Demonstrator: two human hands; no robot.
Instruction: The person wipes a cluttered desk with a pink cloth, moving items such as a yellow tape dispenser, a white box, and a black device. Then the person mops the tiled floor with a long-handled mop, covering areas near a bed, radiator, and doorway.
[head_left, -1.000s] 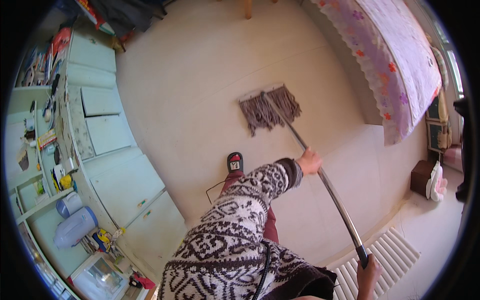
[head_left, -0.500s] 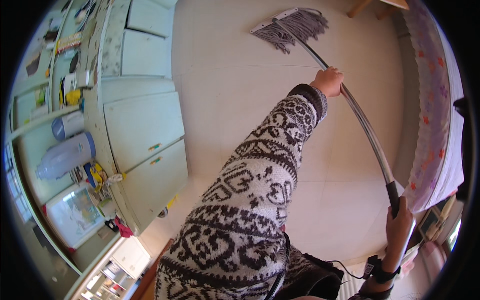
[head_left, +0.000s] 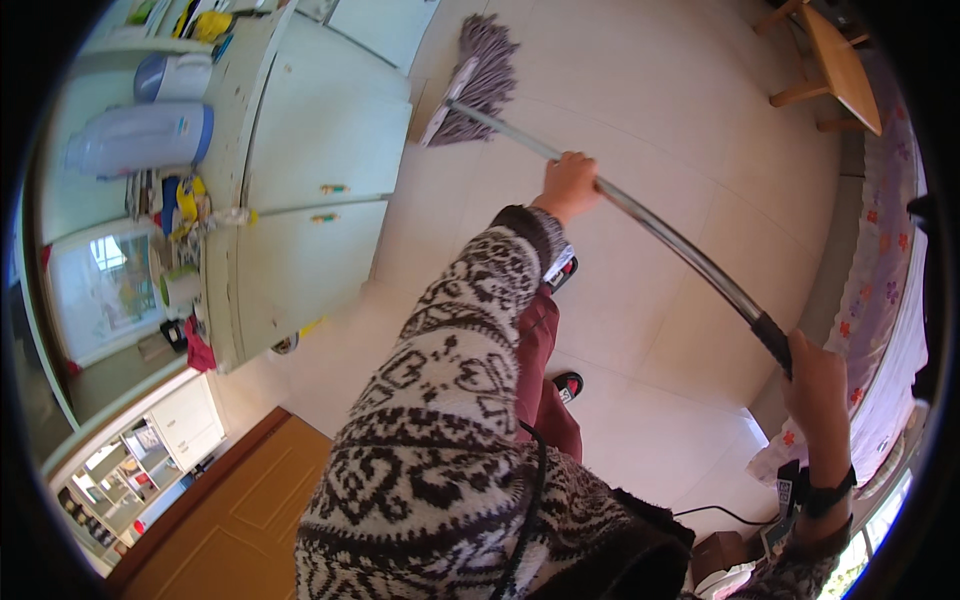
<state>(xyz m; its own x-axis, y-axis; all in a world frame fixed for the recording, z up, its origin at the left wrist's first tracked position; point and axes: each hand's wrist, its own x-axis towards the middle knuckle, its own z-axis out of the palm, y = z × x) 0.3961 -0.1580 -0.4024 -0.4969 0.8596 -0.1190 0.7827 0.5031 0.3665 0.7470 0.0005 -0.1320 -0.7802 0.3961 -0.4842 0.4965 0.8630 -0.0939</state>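
Note:
A string mop [head_left: 487,70] with grey-brown strands rests on the tiled floor by the base of the pale green cabinet. Its metal pole slants down to the right, toward me. My left hand [head_left: 569,187], at the end of a black-and-white knitted sleeve, is closed round the lower part of the pole. My right hand [head_left: 816,388] is wrapped round the black grip at the pole's upper end, with a dark band on that wrist. The fingers of the right hand are partly hidden.
The pale green cabinet [head_left: 315,130] stands along the left, with a blue thermos flask [head_left: 145,140] on its shelf. At the far right is a wooden stool [head_left: 835,75] beside a floral cloth [head_left: 880,260]. Low left stands a brown door [head_left: 235,510]. My slippered feet show below.
The mop head has swung left and toward the cabinet, turning on the floor. My left hand has moved left with the pole. The view has shifted too, bringing my feet and the door into sight.

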